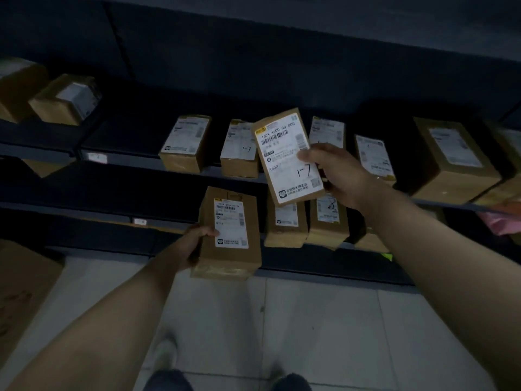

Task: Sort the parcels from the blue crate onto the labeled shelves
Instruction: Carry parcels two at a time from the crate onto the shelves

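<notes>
Two boxes were in your hands, one in each. Your right hand (338,173) held the right box (287,156) by its right edge, with the thumb pressed on the white label. That box was up in the air, tipped a little, in front of the middle shelf (127,162). It had "1-7" written in pen on its label.

Your left hand (194,244) gripped the left box (228,235) by its left side, with the thumb on the front near the label. That box was lower down and to the left of the other one, in front of the bottom shelf (84,213) and above the floor (282,320). The two boxes you held were close but did not touch.

A row of other boxes sat on the middle shelf. One of them, the shelf box (239,148), was just behind the left edge of the right box, and it said "1-7" too. On the bottom shelf, two boxes stood side by side below the right box. One was the "8" box (328,221), below your right hand. A big carton (22,292) sat on the floor at the far left.
</notes>
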{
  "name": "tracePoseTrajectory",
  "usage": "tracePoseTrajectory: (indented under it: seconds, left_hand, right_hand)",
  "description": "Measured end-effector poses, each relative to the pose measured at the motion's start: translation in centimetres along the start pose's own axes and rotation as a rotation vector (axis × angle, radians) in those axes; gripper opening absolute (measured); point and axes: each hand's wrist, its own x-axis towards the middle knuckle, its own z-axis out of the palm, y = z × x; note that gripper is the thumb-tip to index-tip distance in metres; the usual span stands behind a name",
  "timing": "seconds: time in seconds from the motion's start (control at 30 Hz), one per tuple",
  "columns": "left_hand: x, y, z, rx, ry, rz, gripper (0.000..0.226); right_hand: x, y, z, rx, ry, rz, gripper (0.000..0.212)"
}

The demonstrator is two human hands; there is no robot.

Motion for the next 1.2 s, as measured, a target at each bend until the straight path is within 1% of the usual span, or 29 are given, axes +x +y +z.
tracePoseTrajectory:
  seconds: [0.1, 0.17, 0.2, 0.3, 0.37, 0.43, 0.53, 0.67, 0.77, 0.83, 0.93, 1.0, 1.07, 1.2]
  left_hand:
    - [3.7, 0.5, -0.7, 0.022, -0.031, -0.022, 0.019]
    - [6.4, 0.7, -1.1, 0.032, -0.020, -0.022, 0.025]
    - [7.9, 0.8, -1.2, 0.035, -0.024, -0.022, 0.029]
    - [11.7, 0.8, -1.2, 0.053, -0.076, -0.040, 0.040]
    - [13.8, 0.5, -0.9, 0.069, -0.105, -0.052, 0.044]
    - [15.7, 0.3, -0.5, 0.082, -0.122, -0.061, 0.044]
    - [18.0, 0.2, -0.1, 0.117, -0.143, -0.071, 0.036]
    - [20.6, -0.3, -0.1, 0.144, -0.110, -0.069, 0.032]
    - [21.8, 0.0, 0.0, 0.213, 0.011, -0.002, 0.037]
    - [21.3, 0.7, 0.2, 0.324, 0.080, 0.046, 0.039]
    - [19.0, 2.3, 0.7, 0.484, 0.085, 0.118, 0.043]
    - [16.3, 3.8, 0.8, 0.633, 0.037, 0.158, 0.046]
    - [13.0, 5.3, 0.5, 0.776, -0.048, 0.208, 0.041]
    - [5.3, 8.9, -0.6, 0.945, -0.208, 0.310, 0.041]
  right_hand:
    - [1.1, 1.2, 1.1, 0.063, 0.038, -0.035, 0.031]
    - [1.7, 1.9, 1.6, 0.112, 0.071, -0.064, 0.022]
    - [2.0, 2.4, 1.8, 0.130, 0.089, -0.078, 0.021]
    - [2.8, 3.4, 2.4, 0.154, 0.141, -0.104, 0.032]
    - [3.3, 3.9, 2.7, 0.169, 0.159, -0.121, 0.035]
    - [3.7, 4.1, 2.6, 0.182, 0.174, -0.141, 0.033]
    - [4.1, 4.6, 2.5, 0.166, 0.175, -0.172, 0.031]
    - [4.8, 5.1, 2.8, 0.159, 0.177, -0.190, 0.030]
    - [5.2, 4.9, 3.4, 0.152, 0.183, -0.179, 0.034]
    - [5.3, 4.4, 4.1, 0.142, 0.173, -0.165, 0.034]
    - [4.9, 2.9, 5.0, 0.141, 0.132, -0.152, 0.036]
    - [4.4, 1.5, 5.7, 0.144, 0.111, -0.151, 0.036]
    - [3.8, -0.3, 6.2, 0.157, 0.110, -0.150, 0.034]
    - [2.9, -4.6, 7.9, 0.170, 0.100, -0.117, 0.031]
